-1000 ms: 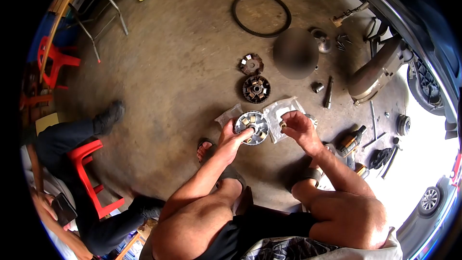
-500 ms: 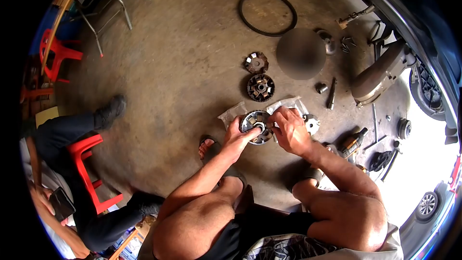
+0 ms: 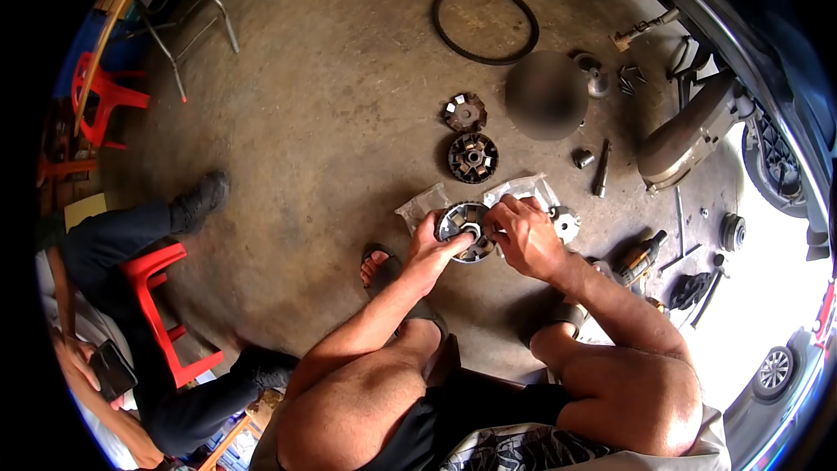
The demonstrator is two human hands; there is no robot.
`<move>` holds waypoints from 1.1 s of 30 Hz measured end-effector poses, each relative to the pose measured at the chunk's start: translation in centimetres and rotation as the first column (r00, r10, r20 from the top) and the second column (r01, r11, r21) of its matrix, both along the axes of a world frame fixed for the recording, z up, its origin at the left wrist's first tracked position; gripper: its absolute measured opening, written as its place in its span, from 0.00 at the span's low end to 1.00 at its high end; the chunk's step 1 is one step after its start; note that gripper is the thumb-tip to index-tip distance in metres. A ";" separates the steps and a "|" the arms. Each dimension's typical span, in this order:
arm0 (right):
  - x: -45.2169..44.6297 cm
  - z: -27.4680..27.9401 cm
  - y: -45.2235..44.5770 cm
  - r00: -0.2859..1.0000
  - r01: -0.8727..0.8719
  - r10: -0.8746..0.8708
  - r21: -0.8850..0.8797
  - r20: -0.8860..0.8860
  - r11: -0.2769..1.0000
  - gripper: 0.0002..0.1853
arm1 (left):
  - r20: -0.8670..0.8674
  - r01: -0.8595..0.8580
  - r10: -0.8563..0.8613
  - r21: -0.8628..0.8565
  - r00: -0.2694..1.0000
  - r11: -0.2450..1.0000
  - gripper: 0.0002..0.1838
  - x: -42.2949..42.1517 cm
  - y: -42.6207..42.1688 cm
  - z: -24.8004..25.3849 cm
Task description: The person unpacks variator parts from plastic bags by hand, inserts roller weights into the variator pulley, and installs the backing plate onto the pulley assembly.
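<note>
My left hand (image 3: 427, 253) is wrapped round the rim of a scooter variator (image 3: 462, 219), its thumb over the hub. The variator's open side, with its compartments, faces up. My right hand (image 3: 530, 242) is closed at the right side of the variator, fingertips pinched together over its compartments; whatever they hold is hidden. Clear plastic bags (image 3: 422, 208) lie on the floor just beyond, and a silver notched plate (image 3: 567, 225) rests to the right of my right hand. Further ahead are a darker, used variator (image 3: 473, 159) and a brown ramp plate (image 3: 466, 112).
A drive belt (image 3: 436, 28) lies on the concrete at the far side. To the right are a socket (image 3: 582, 158), an extension bar (image 3: 602, 169), an impact wrench (image 3: 641, 257) and a metal casing (image 3: 689, 141). A person sits at left near a red stool (image 3: 157, 296).
Very little differs. My right fingers have shifted slightly at the variator's edge; the left hand keeps its hold.
</note>
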State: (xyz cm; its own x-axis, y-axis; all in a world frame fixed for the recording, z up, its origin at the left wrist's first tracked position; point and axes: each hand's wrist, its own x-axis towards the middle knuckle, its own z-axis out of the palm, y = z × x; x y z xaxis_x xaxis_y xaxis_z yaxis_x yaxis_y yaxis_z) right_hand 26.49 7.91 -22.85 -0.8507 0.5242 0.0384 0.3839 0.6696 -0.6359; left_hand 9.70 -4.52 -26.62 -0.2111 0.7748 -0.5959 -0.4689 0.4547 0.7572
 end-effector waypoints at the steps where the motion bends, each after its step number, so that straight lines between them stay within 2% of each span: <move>1: -0.1 0.0 0.0 1.000 0.000 0.000 -0.020 0.002 1.000 0.11 | 0.000 0.002 -0.002 -0.001 1.000 1.000 0.28 0.1 0.0 0.0; 3: -0.1 0.3 0.1 1.000 0.002 -0.002 -0.040 0.004 0.999 0.11 | 0.025 -0.039 0.038 0.022 0.999 0.999 0.25 0.2 -0.1 0.1; 5: 0.0 1.1 0.4 0.999 0.033 -0.032 -0.245 0.007 0.969 0.13 | 0.052 -0.051 0.050 0.008 0.997 0.999 0.25 0.1 -0.3 -0.4; 7: 1.2 -0.9 0.1 0.962 0.220 -0.265 -0.383 -0.067 0.897 0.12 | 0.074 -0.066 0.066 -0.005 0.995 0.998 0.25 -0.1 -0.3 -0.6; 8: 1.3 -0.8 -0.1 0.954 0.253 -0.296 -0.426 -0.038 0.869 0.11 | 0.098 -0.097 0.097 -0.005 0.990 0.995 0.25 -0.1 -0.4 -0.6; 9: 2.3 -3.2 -0.5 0.933 0.313 -0.355 -0.600 0.051 0.736 0.12 | 0.118 -0.130 0.129 -0.004 0.985 0.992 0.25 -0.2 -0.3 -0.6; 10: 2.3 -3.0 -0.5 0.931 0.305 -0.356 -0.711 0.082 0.634 0.13 | 0.138 -0.143 0.143 -0.009 0.980 0.990 0.25 -0.2 -0.3 -0.2; 13: 2.2 -3.6 -1.7 0.925 0.209 -0.364 -0.944 0.106 0.256 0.14 | 0.141 -0.115 0.115 -0.013 0.983 0.993 0.25 -0.3 -0.2 0.3; 21: 2.0 -3.7 -1.8 0.898 0.246 -0.432 -0.911 0.086 0.330 0.12 | 0.121 -0.040 0.043 -0.022 0.992 0.999 0.26 -0.1 -0.5 -0.2; 22: 1.9 -3.3 -1.9 0.910 0.243 -0.412 -0.756 -0.039 0.608 0.13 | 0.109 -0.017 0.017 0.005 0.994 1.000 0.25 0.0 -0.3 0.1; 23: 1.8 -3.0 -1.9 0.923 0.229 -0.353 -0.521 -0.151 0.822 0.14 | 0.096 0.005 -0.008 0.032 0.995 0.999 0.23 0.1 -0.2 0.5; 25: 1.6 -2.1 -1.8 0.917 0.248 -0.381 -0.572 -0.123 0.782 0.16 | 0.104 -0.012 0.009 0.026 0.995 1.000 0.21 0.1 -0.1 0.7; 27: 1.4 -0.9 -1.4 0.976 0.135 -0.172 -0.243 -0.135 0.961 0.17 | 0.093 0.020 -0.020 0.000 0.995 1.000 0.24 0.0 -0.2 0.6; 29: 1.0 -0.4 -1.4 0.985 0.142 -0.158 -0.183 -0.075 0.973 0.17 | 0.082 0.017 -0.017 0.000 0.996 1.000 0.24 0.0 -0.3 0.3; 31: 0.7 -0.2 -1.2 0.996 0.085 -0.085 -0.035 -0.024 0.996 0.16 | 0.072 0.016 -0.016 -0.001 0.997 1.000 0.24 0.0 -0.3 0.2; 33: 0.8 -0.8 -1.4 0.996 0.085 -0.086 -0.050 -0.015 0.995 0.15 | 0.052 0.026 -0.026 0.000 0.998 1.000 0.24 0.0 -0.3 0.4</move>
State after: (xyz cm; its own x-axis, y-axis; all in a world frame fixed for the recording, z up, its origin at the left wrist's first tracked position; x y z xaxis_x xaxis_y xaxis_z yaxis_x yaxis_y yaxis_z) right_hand 27.33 6.54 -23.64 -0.8022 0.5965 0.0244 0.4274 0.6023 -0.6742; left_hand 9.74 -4.83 -26.20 -0.1597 0.7790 -0.6063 -0.4955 0.4679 0.7318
